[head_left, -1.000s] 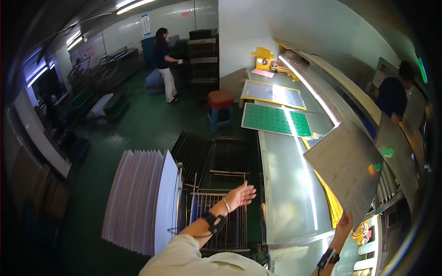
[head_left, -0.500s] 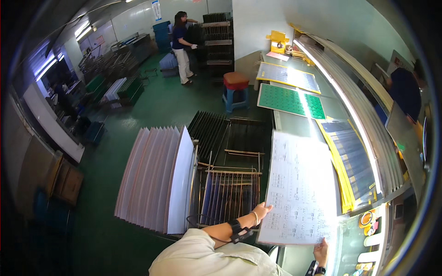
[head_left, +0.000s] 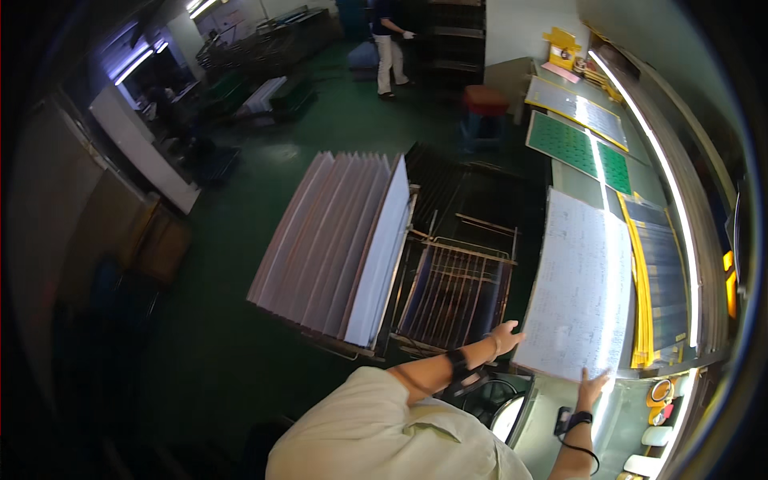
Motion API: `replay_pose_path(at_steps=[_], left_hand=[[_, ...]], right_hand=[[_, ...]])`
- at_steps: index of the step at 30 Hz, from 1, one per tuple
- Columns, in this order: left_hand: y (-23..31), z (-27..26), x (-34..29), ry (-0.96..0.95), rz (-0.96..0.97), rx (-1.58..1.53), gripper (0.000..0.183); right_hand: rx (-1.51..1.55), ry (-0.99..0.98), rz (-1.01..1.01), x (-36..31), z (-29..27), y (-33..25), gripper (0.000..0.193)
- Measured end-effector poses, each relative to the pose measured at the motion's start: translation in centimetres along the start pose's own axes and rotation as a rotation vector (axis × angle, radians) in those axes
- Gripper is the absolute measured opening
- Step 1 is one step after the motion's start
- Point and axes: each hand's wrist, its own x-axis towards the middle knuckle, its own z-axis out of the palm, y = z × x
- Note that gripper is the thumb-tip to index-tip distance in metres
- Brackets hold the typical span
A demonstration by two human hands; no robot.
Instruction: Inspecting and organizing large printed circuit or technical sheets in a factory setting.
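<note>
A large white panel (head_left: 572, 280) covered in fine dark print lies along the lit glass-topped table, with a bright strip of light across it. At its left edge, near the front corner, my left hand (head_left: 506, 336) grips the border between thumb and fingers. My right hand (head_left: 590, 389) touches the near edge with its fingers spread, not closed around it. Dark bands with small devices are on both wrists. Beyond the panel is a green panel (head_left: 568, 148), and to its right is a yellow-edged dark sheet (head_left: 660, 272).
A rack (head_left: 412, 196) of upright white panels (head_left: 336, 240) stands left of the table, beside a wire rack (head_left: 460, 280). Farther off are a red-topped stool (head_left: 486, 100) and a person (head_left: 390, 56) by dark shelving. Tape rolls (head_left: 661, 390) lie at the table's lower right.
The white panel has come down flatter onto the table. My right hand's fingers have spread at its near edge. The view has shifted, so the surroundings appear farther right and higher.
</note>
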Motion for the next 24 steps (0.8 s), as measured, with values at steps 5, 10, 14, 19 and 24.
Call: replay_pose_path(at_steps=[5,10,14,19,24], left_hand=[[4.0,-18.7,-14.1,0.334,0.154,0.065,0.025],[-2.8,-34.4,-19.0,0.873,-0.028,0.299,0.026],[-3.1,-37.9,-17.2,0.788,-0.113,0.433,0.029],[-4.1,-39.4,-11.2,0.655,-0.401,0.855,0.039],[-5.3,-39.9,-8.5,0.533,-0.574,0.966,0.036]], right_hand=[[-0.186,-0.668,0.041,-3.1,-8.7,-17.5,0.061],[-0.152,-0.642,-0.022,-5.5,-9.7,-19.6,0.058],[-0.157,-0.625,-0.043,-6.7,-10.4,-19.8,0.059],[-0.157,-0.701,-0.060,-2.8,-8.7,-19.2,0.060],[-0.197,-0.727,-0.038,-0.2,-7.7,-19.5,0.062]])
